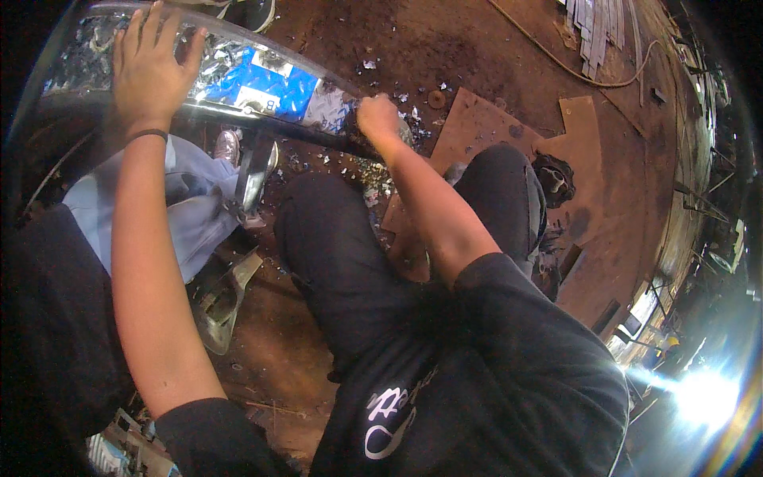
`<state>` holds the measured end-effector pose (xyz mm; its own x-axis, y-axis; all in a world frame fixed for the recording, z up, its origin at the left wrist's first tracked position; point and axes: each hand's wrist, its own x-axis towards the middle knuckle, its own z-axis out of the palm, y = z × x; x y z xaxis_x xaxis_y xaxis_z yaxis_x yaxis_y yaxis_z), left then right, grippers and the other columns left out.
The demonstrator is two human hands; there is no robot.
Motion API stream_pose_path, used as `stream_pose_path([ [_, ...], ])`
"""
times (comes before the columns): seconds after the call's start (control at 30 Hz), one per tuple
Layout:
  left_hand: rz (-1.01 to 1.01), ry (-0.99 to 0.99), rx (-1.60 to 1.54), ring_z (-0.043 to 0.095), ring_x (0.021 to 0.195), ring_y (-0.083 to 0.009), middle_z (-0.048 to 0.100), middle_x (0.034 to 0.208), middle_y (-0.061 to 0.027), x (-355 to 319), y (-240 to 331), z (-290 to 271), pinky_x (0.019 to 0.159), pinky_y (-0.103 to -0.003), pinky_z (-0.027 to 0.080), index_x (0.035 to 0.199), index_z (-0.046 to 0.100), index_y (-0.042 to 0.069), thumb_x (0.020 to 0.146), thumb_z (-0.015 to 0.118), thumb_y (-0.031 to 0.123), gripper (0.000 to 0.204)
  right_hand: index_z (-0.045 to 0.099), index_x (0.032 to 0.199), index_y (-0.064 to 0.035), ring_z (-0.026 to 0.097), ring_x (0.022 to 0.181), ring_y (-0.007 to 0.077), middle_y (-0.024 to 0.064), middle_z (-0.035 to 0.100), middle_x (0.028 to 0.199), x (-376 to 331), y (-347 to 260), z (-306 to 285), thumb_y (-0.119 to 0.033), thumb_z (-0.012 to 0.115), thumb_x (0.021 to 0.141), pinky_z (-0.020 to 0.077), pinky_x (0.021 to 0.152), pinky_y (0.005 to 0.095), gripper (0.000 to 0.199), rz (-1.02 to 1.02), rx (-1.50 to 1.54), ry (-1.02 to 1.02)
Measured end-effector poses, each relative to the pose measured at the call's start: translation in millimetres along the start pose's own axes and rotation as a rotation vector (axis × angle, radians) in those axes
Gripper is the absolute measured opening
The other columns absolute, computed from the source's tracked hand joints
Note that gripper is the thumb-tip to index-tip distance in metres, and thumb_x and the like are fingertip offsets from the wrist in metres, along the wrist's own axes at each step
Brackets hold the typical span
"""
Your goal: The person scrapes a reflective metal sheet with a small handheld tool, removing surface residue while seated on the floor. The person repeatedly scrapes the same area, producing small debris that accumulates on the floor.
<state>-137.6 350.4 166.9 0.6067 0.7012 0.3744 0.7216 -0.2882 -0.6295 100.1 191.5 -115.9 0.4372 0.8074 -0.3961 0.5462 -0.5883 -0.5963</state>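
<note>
A long curved panel with a dark rim (334, 141) crosses the upper left. Crinkled silvery film and a torn blue-and-white sheet (274, 86) cover its face. My left hand (152, 75) lies flat on the film near the far left end, fingers spread, with a dark band at the wrist. At the panel's right end my right hand (379, 119) is closed, knuckles up, against the tip. Whatever is inside its fingers is hidden. Small silvery and blue scraps (417, 115) lie on the floor around that end.
Pale blue cloth (187, 199), with a shoe (228, 145) beside it, is below the panel. Brown sheets (485, 127) lie on the floor to the right. A cable (548, 57) and thin metal strips (596, 32) are farther off. A bright light (707, 397) glares lower right.
</note>
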Motion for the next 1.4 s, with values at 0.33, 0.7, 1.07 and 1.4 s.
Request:
stream_pose_path([
  [0.33, -0.007, 0.051, -0.058, 0.048, 0.142, -0.0270, 0.057, 0.149, -0.0039, -1.1, -3.5, 11.7, 0.120, -0.047, 0.033, 0.132, 0.070, 0.018, 0.096, 0.063, 0.051, 0.049, 0.073, 0.113, -0.0042, 0.067, 0.102, 0.0397, 0.0197, 0.070, 0.108, -8.6, 24.7, -3.3, -0.024, 0.064, 0.095, 0.0531, 0.091, 0.0467, 0.029, -0.520, 0.226, 0.184],
  [0.7, -0.037, -0.015, -0.035, 0.044, 0.144, -0.0260, 0.054, 0.152, -0.0031, -1.4, -1.5, 9.2, 0.121, -0.046, 0.031, 0.135, 0.068, 0.019, 0.096, 0.063, 0.053, 0.052, 0.066, 0.106, -0.0052, 0.069, 0.100, 0.0347, 0.0154, 0.066, 0.103, 13.5, 14.1, -12.3, -0.016, 0.055, 0.095, 0.0586, 0.082, 0.0457, 0.018, -0.680, -0.316, 0.037],
  [1.07, 0.001, 0.010, -0.020, 0.048, 0.142, -0.0269, 0.058, 0.149, -0.0033, -3.0, -5.9, 12.8, 0.120, -0.048, 0.034, 0.133, 0.069, 0.019, 0.096, 0.062, 0.052, 0.050, 0.063, 0.095, -0.0012, 0.066, 0.098, 0.0406, 0.0213, 0.066, 0.103, -17.5, 22.8, -9.4, -0.023, 0.056, 0.096, 0.0549, 0.086, 0.0477, 0.022, -0.467, -0.068, 0.010],
  [1.4, -0.001, 0.032, -0.023, 0.049, 0.141, -0.0263, 0.058, 0.148, -0.0031, -1.4, -3.8, 11.8, 0.119, -0.047, 0.035, 0.132, 0.069, 0.019, 0.097, 0.062, 0.050, 0.047, 0.077, 0.114, -0.0204, 0.071, 0.097, 0.0324, 0.0059, 0.073, 0.111, -9.5, 29.6, -5.9, -0.019, 0.066, 0.094, 0.0582, 0.083, 0.0420, 0.023, -0.584, 0.044, 0.165],
])
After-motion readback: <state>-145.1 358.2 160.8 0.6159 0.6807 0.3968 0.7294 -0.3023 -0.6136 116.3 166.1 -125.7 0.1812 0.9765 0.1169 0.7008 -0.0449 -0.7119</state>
